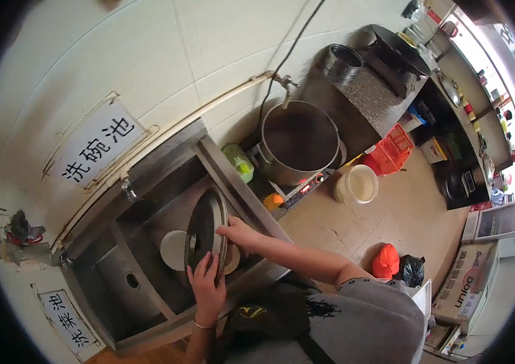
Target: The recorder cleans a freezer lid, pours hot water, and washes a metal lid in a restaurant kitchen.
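Both hands hold a round metal pot lid (pixel 203 227), tilted on edge over the right basin of a steel double sink (pixel 175 191). My right hand (pixel 239 233) grips its rim on the right, and my left hand (pixel 206 282) has its fingers spread on the lower edge. Part of the lid's knob shows between the hands. Behind the lid, a white bowl (pixel 173 250) and a second, tan round dish (pixel 231 260) sit in the basin, both partly hidden. A wall tap (pixel 128 187) is above the sink.
Right of the sink, a large steel pot (pixel 300 136) stands on a lit induction cooker (pixel 305 187), beside a green container (pixel 238 164). A white bucket (pixel 356 184), red plastic basket (pixel 389 150), and red (pixel 386 260) and black (pixel 411 270) plastic bags are on the floor.
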Demonstrator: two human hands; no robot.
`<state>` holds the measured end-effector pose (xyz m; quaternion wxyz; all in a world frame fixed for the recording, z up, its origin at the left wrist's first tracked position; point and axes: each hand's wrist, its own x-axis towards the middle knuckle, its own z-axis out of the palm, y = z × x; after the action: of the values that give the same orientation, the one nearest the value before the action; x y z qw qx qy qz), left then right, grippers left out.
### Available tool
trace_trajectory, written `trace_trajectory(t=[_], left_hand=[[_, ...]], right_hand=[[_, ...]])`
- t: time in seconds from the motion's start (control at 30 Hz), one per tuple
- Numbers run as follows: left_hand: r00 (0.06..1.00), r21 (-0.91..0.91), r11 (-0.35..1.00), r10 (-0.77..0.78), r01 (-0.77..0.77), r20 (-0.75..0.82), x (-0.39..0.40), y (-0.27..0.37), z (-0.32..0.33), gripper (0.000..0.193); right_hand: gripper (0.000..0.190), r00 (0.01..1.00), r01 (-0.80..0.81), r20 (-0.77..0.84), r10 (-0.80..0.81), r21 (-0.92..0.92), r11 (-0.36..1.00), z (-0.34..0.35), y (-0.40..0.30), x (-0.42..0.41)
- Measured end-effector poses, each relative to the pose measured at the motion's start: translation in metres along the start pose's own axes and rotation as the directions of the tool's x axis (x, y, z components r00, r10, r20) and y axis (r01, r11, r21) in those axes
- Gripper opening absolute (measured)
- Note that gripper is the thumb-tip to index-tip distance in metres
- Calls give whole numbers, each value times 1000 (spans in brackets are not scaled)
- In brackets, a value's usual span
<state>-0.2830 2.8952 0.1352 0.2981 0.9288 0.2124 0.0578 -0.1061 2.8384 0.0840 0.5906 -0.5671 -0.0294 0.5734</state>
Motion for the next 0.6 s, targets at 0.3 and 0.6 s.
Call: trace_trajectory(t=[0.3, 0.6], left_hand=[[990, -29, 989, 143, -143, 3, 33, 88, 52, 44], [993, -105, 994, 5, -18, -122, 53, 62, 89, 44]], right_hand=[[36, 964, 237, -218, -152, 440, 866, -153, 5, -70], [37, 770, 611, -604, -203, 607, 508, -359, 126, -43]])
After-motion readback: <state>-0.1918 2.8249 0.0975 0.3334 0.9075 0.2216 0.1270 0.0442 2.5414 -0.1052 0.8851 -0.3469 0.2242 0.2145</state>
